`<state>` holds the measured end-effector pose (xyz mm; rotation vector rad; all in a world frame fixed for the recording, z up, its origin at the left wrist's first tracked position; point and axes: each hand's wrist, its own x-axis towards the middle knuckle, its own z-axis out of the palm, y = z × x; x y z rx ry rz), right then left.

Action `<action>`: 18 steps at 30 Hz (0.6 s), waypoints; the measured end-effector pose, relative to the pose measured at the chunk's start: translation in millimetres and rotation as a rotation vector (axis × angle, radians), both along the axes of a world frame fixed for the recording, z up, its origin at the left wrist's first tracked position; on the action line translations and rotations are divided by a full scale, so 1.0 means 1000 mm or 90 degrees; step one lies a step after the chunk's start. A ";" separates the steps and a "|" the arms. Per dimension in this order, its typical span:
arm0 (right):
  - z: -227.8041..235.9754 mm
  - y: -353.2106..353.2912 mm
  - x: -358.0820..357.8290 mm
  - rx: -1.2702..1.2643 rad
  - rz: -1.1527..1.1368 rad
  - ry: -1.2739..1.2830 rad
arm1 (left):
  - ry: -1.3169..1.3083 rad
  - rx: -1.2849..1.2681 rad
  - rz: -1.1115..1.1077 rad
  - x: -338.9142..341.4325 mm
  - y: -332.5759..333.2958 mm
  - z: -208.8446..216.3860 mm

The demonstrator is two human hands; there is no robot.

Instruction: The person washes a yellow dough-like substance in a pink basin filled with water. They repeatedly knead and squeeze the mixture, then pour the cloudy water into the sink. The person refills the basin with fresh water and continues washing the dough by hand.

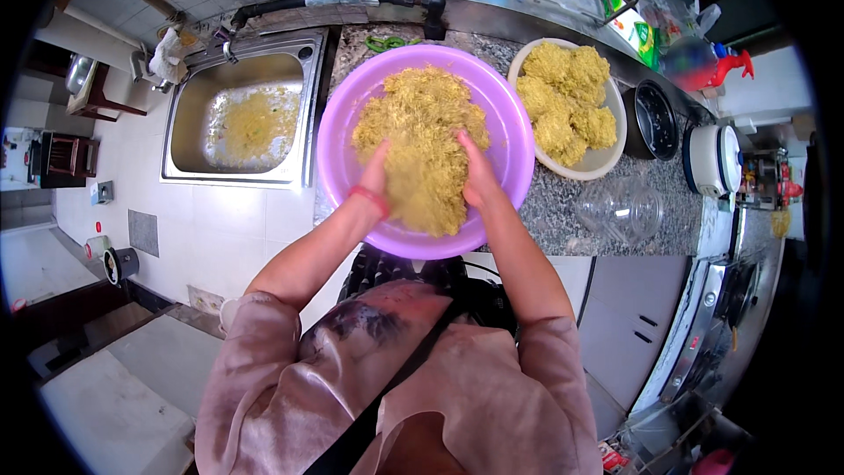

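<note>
A wide purple basin [512, 145] sits on the speckled stone counter directly in front of me, with a heap of moist yellow shredded food [428, 105] in it. My left hand [376, 174], a red band at its wrist, is cupped against the left side of the heap. On the opposite side my right hand [477, 176] presses in, its thumb pointing away from me. Between both palms they hold up a clump of the shreds, its near part blurred. Most of my fingers are buried under the food; the thumbs show.
Right of the basin, a cream bowl [578, 173] holds several yellow balls of shreds. Beyond it stand a black pot [652, 119] and a white rice cooker [714, 160]. A clear plastic jar [620, 209] lies near the counter's edge. Yellow scraps cover the sink's [189, 114] bottom at left. Green peppers [391, 42] lie behind.
</note>
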<state>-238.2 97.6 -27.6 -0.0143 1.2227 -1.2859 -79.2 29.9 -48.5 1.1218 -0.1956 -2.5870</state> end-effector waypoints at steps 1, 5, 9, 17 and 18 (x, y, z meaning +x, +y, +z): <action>-0.004 0.004 -0.003 -0.046 -0.006 0.041 | 0.006 -0.016 0.004 0.002 0.000 -0.008; 0.027 0.005 -0.001 -0.125 -0.037 0.145 | 0.008 -0.040 0.035 0.002 0.005 -0.004; 0.027 -0.005 -0.005 -0.204 -0.096 0.088 | -0.006 -0.143 0.045 -0.003 0.009 0.021; 0.073 -0.021 0.001 0.037 0.007 0.214 | -0.019 -0.212 0.031 -0.002 -0.014 0.059; 0.073 -0.019 0.000 0.026 0.021 0.219 | -0.069 -0.212 0.017 -0.002 -0.016 0.067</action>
